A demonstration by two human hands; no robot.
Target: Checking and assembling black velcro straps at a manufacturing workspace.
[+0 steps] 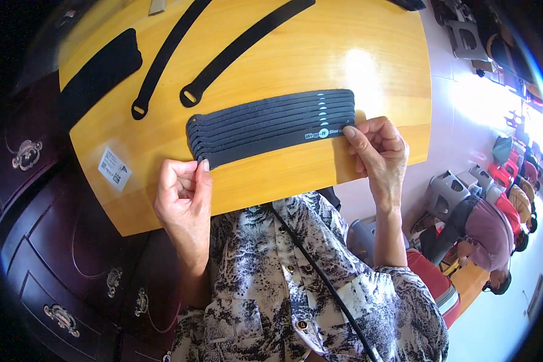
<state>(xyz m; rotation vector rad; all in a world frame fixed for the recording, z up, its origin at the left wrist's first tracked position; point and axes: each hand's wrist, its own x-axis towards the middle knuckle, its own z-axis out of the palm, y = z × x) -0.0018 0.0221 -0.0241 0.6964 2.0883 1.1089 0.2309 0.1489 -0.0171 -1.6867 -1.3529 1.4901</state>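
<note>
A fanned row of black hook-and-loop cable straps (265, 127) lies on the yellow wooden table, one strap overlapping the other, with white print near the right end. My left hand (186, 196) pinches the slotted left end of the nearest strap between thumb and fingers. At the other end, my right hand (377, 148) grips the same strap's tip, thumb on top. Beyond the row, two single black straps (247, 53) (163, 66) with slotted heads lie apart. Left of them is a wider black piece (105, 72), which I cannot make out as one strap or several.
The table (271, 187) has a white printed label (113, 169) near its left edge. Dark cabinets with metal handles (60, 320) stand at the left. To the right are grey plastic stools (445, 196) and several seated people (489, 232).
</note>
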